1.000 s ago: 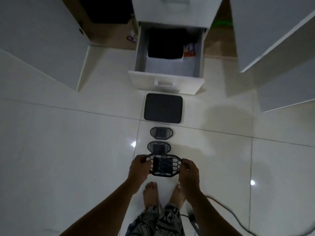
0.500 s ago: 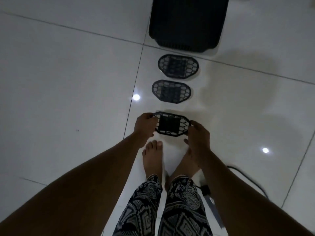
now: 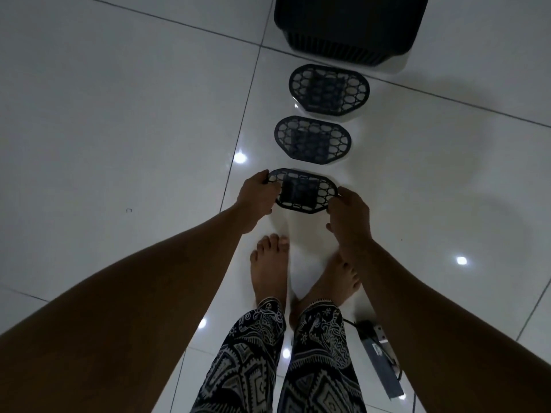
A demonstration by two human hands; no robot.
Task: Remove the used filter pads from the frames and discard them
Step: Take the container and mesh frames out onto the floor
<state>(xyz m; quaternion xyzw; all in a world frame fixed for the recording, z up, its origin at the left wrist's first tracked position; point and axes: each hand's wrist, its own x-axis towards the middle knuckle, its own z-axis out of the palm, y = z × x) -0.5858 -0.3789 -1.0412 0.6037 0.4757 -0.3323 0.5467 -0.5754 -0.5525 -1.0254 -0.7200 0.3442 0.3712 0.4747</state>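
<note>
The held frame (image 3: 325, 190) is found low over the tiled floor (image 3: 119, 114), just beyond the bare feet (image 3: 268, 269). Its long axis runs left to right between the two hands, and both are equally near it. The left end is gripped by the left hand (image 3: 258, 198) with fingers curled. The right end is pinched by the right hand (image 3: 348, 210).

A dark square filter pad (image 3: 298, 188) is seated at the frame's centre, between the hands. It is judged untouched by either. Contact with the floor cannot be determined.

Beyond, a middle frame (image 3: 312, 140) and a far frame (image 3: 329, 89) are laid in line, each with a pad in place. Farthest, a black ribbed unit (image 3: 348, 22) is noted.
</note>
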